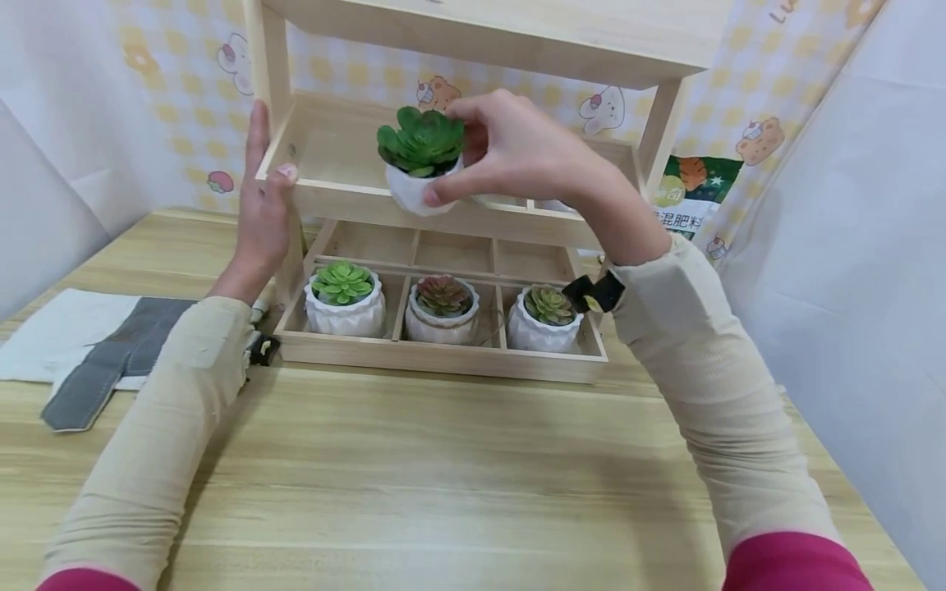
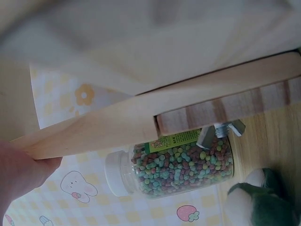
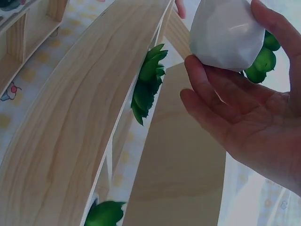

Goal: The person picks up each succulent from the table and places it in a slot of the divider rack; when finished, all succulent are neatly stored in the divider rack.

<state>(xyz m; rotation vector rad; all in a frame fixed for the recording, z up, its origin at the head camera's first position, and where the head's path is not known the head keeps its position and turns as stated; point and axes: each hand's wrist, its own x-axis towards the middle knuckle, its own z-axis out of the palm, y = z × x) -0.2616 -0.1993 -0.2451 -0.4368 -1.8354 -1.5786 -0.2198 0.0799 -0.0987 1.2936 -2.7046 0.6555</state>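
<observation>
My right hand (image 1: 525,152) pinches a small white pot (image 1: 414,193) with a dark green artificial succulent (image 1: 421,139), thumb in front and fingers behind. The pot is raised in front of the upper tray of a wooden plant shelf (image 1: 332,195). At the tray's left corner, my left hand (image 1: 266,209) grips the shelf, with its thumb over the front edge and fingers along the side. The right wrist view shows two more green succulents, one midway along that tray (image 3: 149,84) and another nearer the bottom (image 3: 106,214); my right arm hides most of them in the head view.
The lower tray (image 1: 436,359) holds three white-potted succulents: bright green (image 1: 343,283), reddish (image 1: 443,295) and pale green (image 1: 548,305). A white-lidded jar of colourful pellets (image 2: 183,167) stands behind the shelf's side. A grey-and-white cloth (image 1: 103,353) lies left; a fertilizer packet (image 1: 698,189) is behind right.
</observation>
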